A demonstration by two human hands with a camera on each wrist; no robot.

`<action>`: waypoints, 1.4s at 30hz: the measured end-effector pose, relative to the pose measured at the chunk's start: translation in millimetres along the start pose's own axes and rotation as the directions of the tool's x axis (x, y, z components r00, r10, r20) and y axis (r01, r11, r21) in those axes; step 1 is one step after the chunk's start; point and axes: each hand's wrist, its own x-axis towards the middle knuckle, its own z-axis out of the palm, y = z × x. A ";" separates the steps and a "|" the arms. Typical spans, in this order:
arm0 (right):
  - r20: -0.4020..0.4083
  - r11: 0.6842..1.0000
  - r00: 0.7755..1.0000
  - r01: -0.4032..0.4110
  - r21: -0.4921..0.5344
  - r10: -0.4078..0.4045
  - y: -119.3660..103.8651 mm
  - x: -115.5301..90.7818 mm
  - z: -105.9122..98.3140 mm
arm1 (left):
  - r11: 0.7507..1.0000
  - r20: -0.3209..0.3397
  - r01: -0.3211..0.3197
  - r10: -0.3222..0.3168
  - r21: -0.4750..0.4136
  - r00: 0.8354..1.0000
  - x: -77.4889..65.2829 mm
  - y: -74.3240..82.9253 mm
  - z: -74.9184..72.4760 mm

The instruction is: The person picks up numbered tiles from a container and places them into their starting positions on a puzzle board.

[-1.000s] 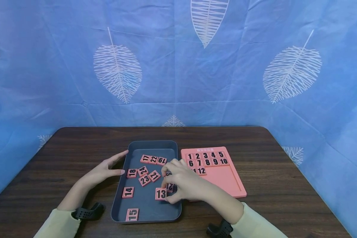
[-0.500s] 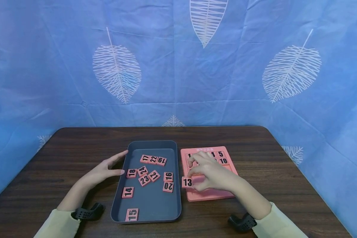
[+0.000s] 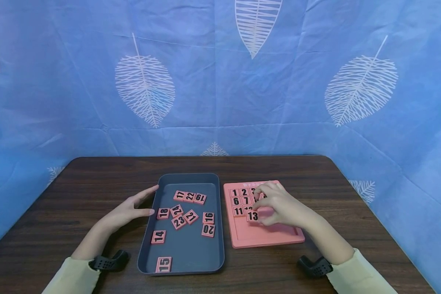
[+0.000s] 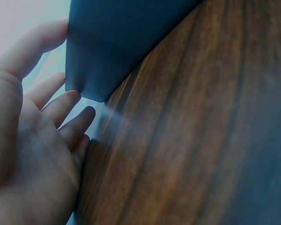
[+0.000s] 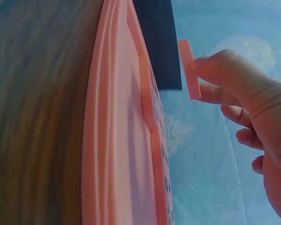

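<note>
My right hand (image 3: 283, 206) pinches a pink number tile marked 13 (image 3: 252, 216) between thumb and fingers. In the right wrist view the tile (image 5: 190, 69) shows edge-on, raised above the pink puzzle board (image 5: 103, 140). That board (image 3: 264, 237) has rows of number tiles at its top, partly hidden behind the hand; a tile marked 11 (image 3: 239, 211) starts the third row. My left hand (image 3: 126, 210) touches the left rim of the dark tray (image 3: 144, 253) with extended thumb and fingertips. In the left wrist view its fingers (image 4: 61, 105) reach the tray's wall (image 4: 103, 51).
Loose tiles lie in the tray: 15 (image 3: 163, 264) near the front, 14 (image 3: 158, 237) at the left, 16 (image 3: 208, 217) and 20 (image 3: 208, 230) at the right, several more farther back. A blue leaf-patterned cloth (image 3: 213, 81) hangs behind the brown wooden table (image 3: 353, 245).
The right hand has carried the 13 tile from the tray rightward over the pink board. My left hand stays at the tray's rim.
</note>
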 end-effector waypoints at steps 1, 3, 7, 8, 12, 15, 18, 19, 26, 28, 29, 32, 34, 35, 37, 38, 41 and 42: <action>-0.007 1.000 1.000 0.003 -0.007 -0.003 3.4 -1.3 0.0 | 1.000 0.001 0.002 -0.002 0.000 1.000 -0.1 0.2 0.1; -0.022 1.000 1.000 0.002 -0.010 -0.002 9.7 -3.8 0.3 | 1.000 0.002 0.004 -0.004 -0.002 1.000 -0.2 0.6 0.1; -0.038 1.000 0.999 -0.021 -0.010 0.020 21.1 -8.5 1.3 | 1.000 0.002 0.006 -0.006 -0.003 1.000 -0.6 1.3 0.3; -0.036 0.999 0.999 -0.029 -0.016 0.028 23.7 -9.7 1.8 | 1.000 0.001 0.006 -0.006 -0.003 1.000 -0.6 1.4 0.4; -0.018 0.997 0.998 -0.058 -0.041 0.058 31.3 -12.9 3.6 | 1.000 0.003 0.005 -0.005 -0.006 1.000 -0.7 1.4 0.7; -0.004 0.996 0.997 -0.077 -0.051 0.077 35.2 -14.3 5.3 | 1.000 0.004 0.002 -0.002 -0.007 1.000 -0.7 1.1 0.8; 0.006 0.994 0.996 -0.089 -0.060 0.089 37.6 -14.9 6.8 | 1.000 0.004 0.000 0.000 -0.006 1.000 -0.7 1.0 1.0; 0.008 0.994 0.996 -0.091 -0.063 0.092 38.0 -14.9 7.2 | 1.000 0.003 -0.001 0.001 -0.007 1.000 -0.6 0.9 1.0; 0.023 0.991 0.994 -0.104 -0.083 0.107 38.4 -14.3 10.9 | 1.000 0.005 -0.005 0.005 -0.005 1.000 -0.4 0.3 1.3; 0.029 0.990 0.992 -0.117 -0.083 0.119 37.3 -14.2 11.6 | 1.000 0.006 -0.006 0.006 -0.008 1.000 -0.3 0.1 1.4; 0.033 0.989 0.992 -0.120 -0.084 0.123 37.0 -14.1 12.0 | 1.000 0.007 -0.008 0.008 -0.007 1.000 -0.3 0.2 1.4; 0.033 0.988 0.991 -0.126 -0.086 0.129 36.0 -14.0 12.8 | 1.000 0.007 -0.011 0.011 -0.006 1.000 -0.5 0.6 1.4; 0.031 0.988 0.991 -0.126 -0.086 0.129 36.0 -14.4 13.5 | 1.000 0.008 -0.012 0.012 -0.007 1.000 -0.6 0.6 1.4; 0.027 0.988 0.991 -0.126 -0.085 0.128 35.9 -14.6 13.8 | 1.000 0.010 -0.012 0.012 -0.008 1.000 -0.6 0.6 1.3; 0.018 0.989 0.992 -0.123 -0.080 0.125 35.8 -14.7 14.2 | 1.000 0.009 -0.012 0.012 -0.011 1.000 -0.7 0.4 1.2; 0.015 0.989 0.992 -0.122 -0.083 0.123 35.8 -14.7 14.4 | 1.000 0.009 -0.011 0.012 -0.013 1.000 -0.7 0.3 1.3; 0.005 0.990 0.994 -0.111 -0.090 0.112 35.5 -14.7 14.2 | 1.000 0.009 -0.011 0.011 -0.013 1.000 -0.8 0.2 1.4; 0.001 0.990 0.994 -0.107 -0.092 0.108 35.1 -14.7 13.9 | 1.000 0.009 -0.009 0.009 -0.012 1.000 -0.9 0.2 1.5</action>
